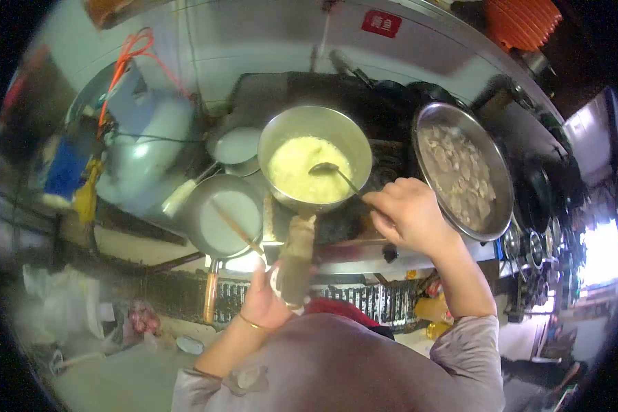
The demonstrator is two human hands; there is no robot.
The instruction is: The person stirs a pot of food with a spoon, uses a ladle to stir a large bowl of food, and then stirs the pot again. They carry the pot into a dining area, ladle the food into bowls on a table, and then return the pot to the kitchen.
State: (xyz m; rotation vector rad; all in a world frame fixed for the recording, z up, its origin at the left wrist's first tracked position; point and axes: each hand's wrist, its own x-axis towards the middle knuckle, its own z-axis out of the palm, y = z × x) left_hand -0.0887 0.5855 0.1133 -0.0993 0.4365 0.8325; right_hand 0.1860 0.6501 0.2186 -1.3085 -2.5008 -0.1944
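Observation:
My right hand (408, 209) is closed around the handle of a dark metal spoon (326, 168). The spoon's bowl rests in pale yellow, frothy-looking food inside a deep metal pot (362, 141). A thick, brownish handle (299, 257) sticks out from the pot toward my body. Around its lower end my left hand (261, 302) is closed, thumb along the left side; most of the fingers are hidden. Left of the pot, a pan (199, 213) with whitish liquid has a wooden stick (233, 225) lying across it, its end close to my left thumb.
On the right stands a large metal basin (501, 192) of greyish pieces in liquid. A smaller pot (237, 147) of pale liquid sits behind the pan. A gas cylinder (144, 151) with an orange cord (120, 69) is at left. Dark pans (391, 93) line the back.

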